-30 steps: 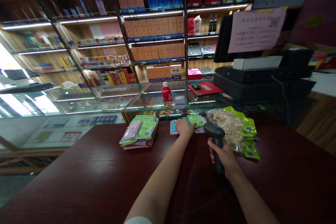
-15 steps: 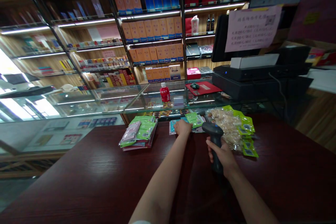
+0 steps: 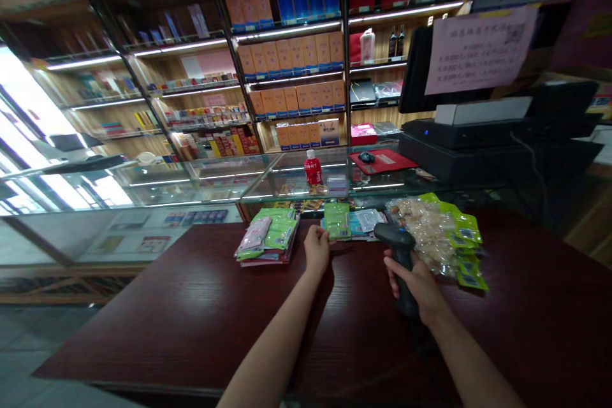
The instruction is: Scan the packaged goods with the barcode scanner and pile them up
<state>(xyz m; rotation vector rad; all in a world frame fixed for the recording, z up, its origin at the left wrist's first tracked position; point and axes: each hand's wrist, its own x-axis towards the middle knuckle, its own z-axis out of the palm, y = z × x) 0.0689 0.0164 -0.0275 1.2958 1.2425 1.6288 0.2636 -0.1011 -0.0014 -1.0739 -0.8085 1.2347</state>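
Observation:
My left hand [image 3: 317, 250] is closed at the lower left edge of a green plastic packet [image 3: 336, 219], its fingertips pinching there, partly hidden. The packet overlaps a row of flat blue and pale packets [image 3: 367, 222]. My right hand [image 3: 414, 282] is wrapped round the handle of a black barcode scanner [image 3: 400, 255], its head tilted up and pointing left. Behind the scanner lie clear bags of pale, lumpy food [image 3: 425, 233] with green labels. Left of my left hand sits a pile of green and pink packets [image 3: 268, 236].
The dark red table [image 3: 201, 319] meets a glass display counter [image 3: 287, 172]. On the glass stand a red bottle [image 3: 313, 169] and a mouse [image 3: 366, 157] on a red mat. A monitor [image 3: 415, 70] and black till equipment [image 3: 492, 140] stand at the right, before lit shelves of boxes.
My left hand has come back and left from the row of packets, and the green packet has shifted left with it. The right hand keeps hold of the scanner. The view has turned slightly left.

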